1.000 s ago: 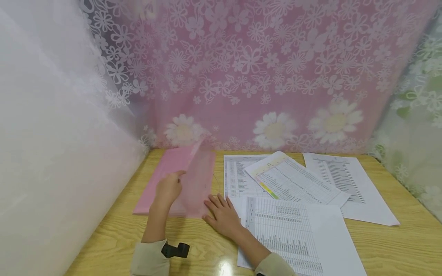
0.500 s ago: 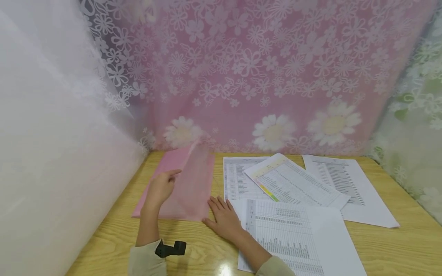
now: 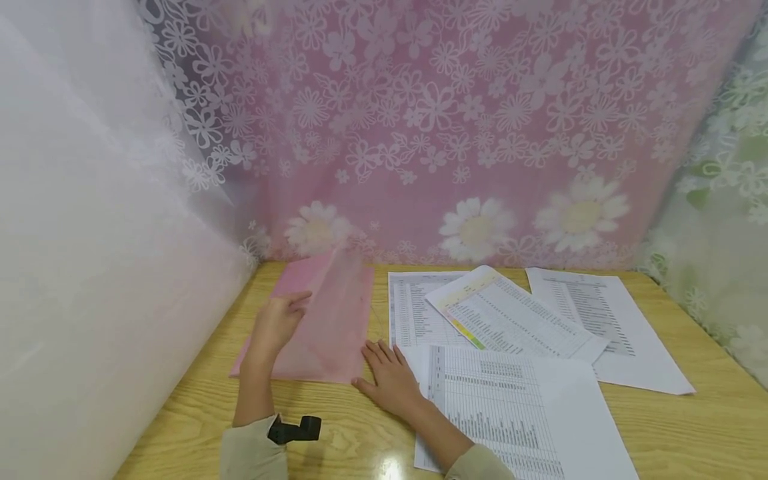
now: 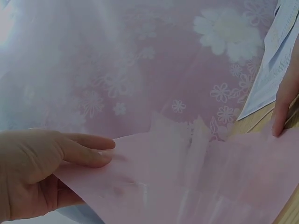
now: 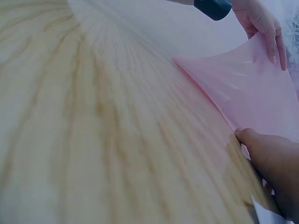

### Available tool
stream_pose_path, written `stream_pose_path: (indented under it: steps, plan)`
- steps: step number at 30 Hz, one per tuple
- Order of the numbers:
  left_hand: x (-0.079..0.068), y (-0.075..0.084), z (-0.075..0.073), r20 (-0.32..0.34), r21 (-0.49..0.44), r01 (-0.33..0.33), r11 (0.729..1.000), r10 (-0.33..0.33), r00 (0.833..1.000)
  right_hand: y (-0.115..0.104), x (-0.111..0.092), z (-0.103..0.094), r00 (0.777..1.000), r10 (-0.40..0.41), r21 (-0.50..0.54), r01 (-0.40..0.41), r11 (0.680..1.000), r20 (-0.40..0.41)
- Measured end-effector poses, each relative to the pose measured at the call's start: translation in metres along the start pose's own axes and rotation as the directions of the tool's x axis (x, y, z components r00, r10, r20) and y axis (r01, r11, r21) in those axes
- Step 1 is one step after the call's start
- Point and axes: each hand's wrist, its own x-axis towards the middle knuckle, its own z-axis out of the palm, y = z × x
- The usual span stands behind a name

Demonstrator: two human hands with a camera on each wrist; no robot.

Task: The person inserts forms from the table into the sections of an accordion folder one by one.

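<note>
A translucent pink plastic folder point(image 3: 336, 347) lies on the left part of the table with its upper cover lifted and bent toward the left. My left hand point(image 3: 277, 327) pinches the edge of that cover. In the left wrist view the thumb and a finger point(image 4: 86, 149) show on the near side, and other fingertips show faintly through the sheet. My right hand point(image 3: 391, 381) lies flat with fingers spread at the folder's lower right edge. Seen from the right wrist, its thumb point(image 5: 247, 135) presses at the folder's edge.
Right of the folder lie several printed sheets: one point(image 3: 420, 310) beside it, a tilted one with a coloured strip point(image 3: 510, 313), another at far right point(image 3: 642, 347) and a front sheet point(image 3: 492, 400) under my right forearm. A flowered curtain point(image 3: 456, 133) stands behind the wooden table point(image 3: 348, 433).
My left hand has shifted left, drawing the lifted folder cover with it, so its raised edge stands lower and farther left. My right hand has stayed nearly in place.
</note>
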Motion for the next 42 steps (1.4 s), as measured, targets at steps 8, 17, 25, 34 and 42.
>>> stream_pose_path:
  steps: [8, 17, 25, 34, 42]
  plan:
    - [-0.001, -0.002, -0.004, -0.072, 0.026, -0.044, 0.999, 0.046, 0.996, 0.000, -0.001, -0.001, 1.000, 0.003, 0.002, -0.003, 1.000, 0.001]
    - [0.001, -0.005, -0.004, -0.091, -0.025, 0.000, 1.000, -0.002, 0.996, 0.002, -0.002, -0.001, 1.000, -0.013, 0.006, 0.013, 1.000, -0.017]
    - [0.001, -0.006, -0.001, -0.096, -0.040, 0.012, 0.999, -0.016, 0.995, 0.002, -0.001, -0.003, 1.000, -0.004, 0.013, 0.004, 1.000, 0.003]
    - [0.000, -0.005, -0.003, -0.084, -0.019, 0.003, 1.000, -0.005, 0.996, -0.004, 0.003, -0.016, 0.997, 0.002, 0.028, -0.005, 1.000, 0.081]
    - [0.001, -0.002, -0.002, -0.030, -0.069, 0.029, 0.997, -0.031, 0.999, 0.007, 0.007, -0.048, 0.998, -0.036, 0.117, 0.030, 0.993, 0.053]
